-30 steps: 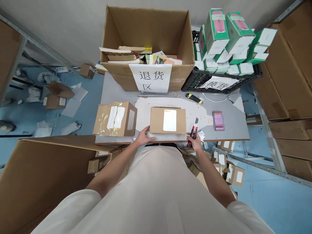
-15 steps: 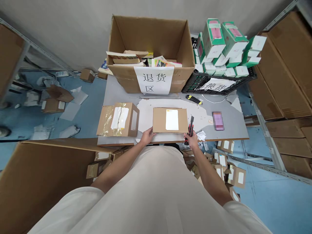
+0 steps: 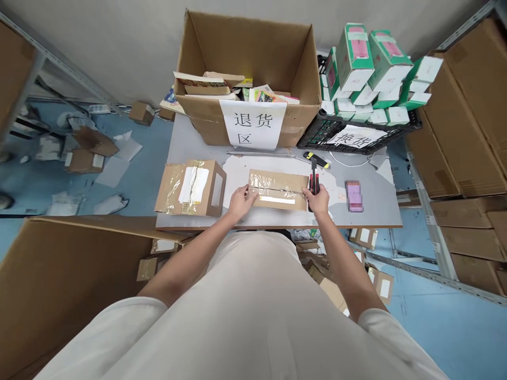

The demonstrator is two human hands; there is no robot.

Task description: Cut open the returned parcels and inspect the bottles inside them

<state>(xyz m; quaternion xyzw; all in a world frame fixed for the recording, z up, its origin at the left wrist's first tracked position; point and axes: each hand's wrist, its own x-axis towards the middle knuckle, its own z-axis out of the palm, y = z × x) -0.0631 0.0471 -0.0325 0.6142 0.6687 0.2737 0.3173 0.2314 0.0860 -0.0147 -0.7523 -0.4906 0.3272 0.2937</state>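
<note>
Holding a small brown box (image 3: 278,189) from both ends, the person stands at a grey table (image 3: 190,148) in the middle of the head view. The box sits in the center of the frame, tipped up so its taped side faces the camera, and its long side runs left to right. Clear tape goes along that long side. The left hand (image 3: 238,202) is pressed against the left end of the box, fingers bent around the corner. The right hand (image 3: 318,201) is at the right end, closed tight around a red and black knife (image 3: 314,182) that points up and away. The knife is just beside the right end of the box, so the right hand is the one nearer to the tape line there. To the left sits another taped box (image 3: 190,188). At the top is a big open carton (image 3: 249,79) with a white paper sign (image 3: 252,124). At the upper right, green and white boxes (image 3: 372,74) fill a black crate (image 3: 317,138).
</note>
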